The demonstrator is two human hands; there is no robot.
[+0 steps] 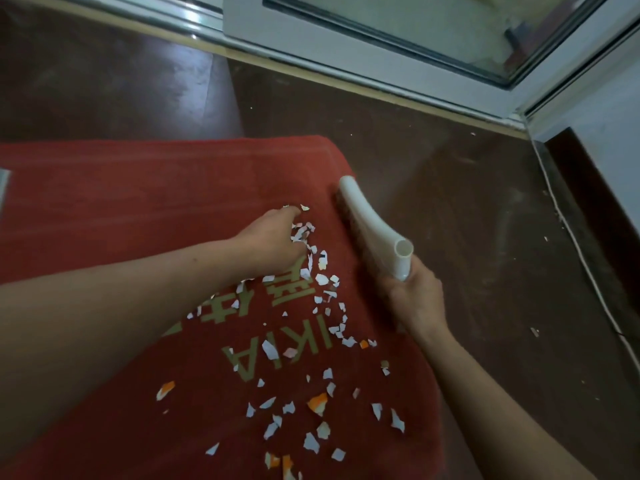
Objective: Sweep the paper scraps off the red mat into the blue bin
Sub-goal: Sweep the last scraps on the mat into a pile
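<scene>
A red mat (pixel 138 195) with gold lettering lies on the dark floor. Many white and orange paper scraps (pixel 322 278) are strewn over its right half, from the middle down to the bottom edge. My left hand (pixel 273 237) reaches across the mat with its fingers down among the scraps at the top of the pile; whether it pinches any is hidden. My right hand (pixel 412 299) grips the handle of a white hand brush (pixel 363 220), whose bristles lie along the mat's right edge. The blue bin is not in view.
Dark brown floor (pixel 467 237) surrounds the mat, with a few stray scraps at the right. A white-framed glass door (pixel 381 39) runs along the back. A thin cable (pixel 571 237) runs beside the right wall. A pale object (pixel 3 188) shows at the left edge.
</scene>
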